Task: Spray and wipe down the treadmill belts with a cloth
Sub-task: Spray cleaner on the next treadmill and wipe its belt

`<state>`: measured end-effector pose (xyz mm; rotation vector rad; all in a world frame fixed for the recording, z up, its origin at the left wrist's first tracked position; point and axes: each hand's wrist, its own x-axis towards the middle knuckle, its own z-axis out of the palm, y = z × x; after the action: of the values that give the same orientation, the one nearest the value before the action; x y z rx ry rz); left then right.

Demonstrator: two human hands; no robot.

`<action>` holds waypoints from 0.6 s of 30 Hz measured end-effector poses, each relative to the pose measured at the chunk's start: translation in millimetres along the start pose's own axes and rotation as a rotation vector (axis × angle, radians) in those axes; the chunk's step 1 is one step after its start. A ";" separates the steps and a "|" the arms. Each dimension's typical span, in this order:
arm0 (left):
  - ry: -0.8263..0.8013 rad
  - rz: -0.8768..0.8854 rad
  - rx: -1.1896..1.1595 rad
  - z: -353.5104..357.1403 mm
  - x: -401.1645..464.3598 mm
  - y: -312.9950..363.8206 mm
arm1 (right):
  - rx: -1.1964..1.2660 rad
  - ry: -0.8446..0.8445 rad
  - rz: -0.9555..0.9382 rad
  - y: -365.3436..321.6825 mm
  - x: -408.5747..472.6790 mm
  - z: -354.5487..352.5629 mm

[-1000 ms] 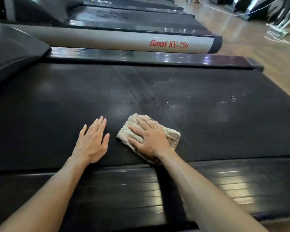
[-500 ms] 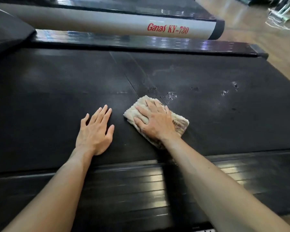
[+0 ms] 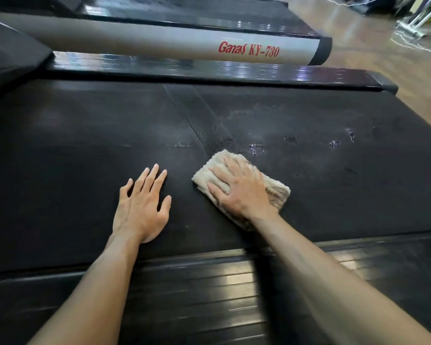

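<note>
A wide black treadmill belt (image 3: pixel 321 185) fills the middle of the head view. On it lies a folded beige cloth (image 3: pixel 278 191), pressed flat under my right hand (image 3: pixel 241 190), fingers spread over it. My left hand (image 3: pixel 141 207) rests palm down on the bare belt just left of the cloth, holding nothing. Small wet droplets (image 3: pixel 256 148) glisten on the belt beyond and to the right of the cloth. No spray bottle is in view.
A ribbed black side rail (image 3: pixel 209 290) runs along the near edge under my forearms. The far rail (image 3: pixel 209 70) and a grey side cover marked "Ganas KY-730" (image 3: pixel 249 49) lie beyond. Wooden floor (image 3: pixel 383 56) is at the right; another treadmill stands behind.
My right hand has slid the cloth away from me and to the right, closer to the droplets. My left hand stays flat on the belt.
</note>
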<state>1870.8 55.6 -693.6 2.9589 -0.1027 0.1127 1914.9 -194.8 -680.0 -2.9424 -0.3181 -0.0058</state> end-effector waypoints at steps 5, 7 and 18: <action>0.003 0.005 0.016 4.2 2.0 -3.6 | 0.044 0.000 -0.230 16.9 -50.7 -0.1; 0.002 0.011 0.016 4.7 2.5 -4.6 | 0.071 -0.008 -0.127 40.9 -46.3 -6.9; 0.002 0.010 -0.028 3.0 0.5 -4.3 | 0.063 -0.045 -0.214 -2.5 -44.5 -3.1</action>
<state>1871.8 59.3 -697.2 2.9301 -0.1179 0.1140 1870.9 -202.4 -677.5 -2.8351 -0.6265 0.0407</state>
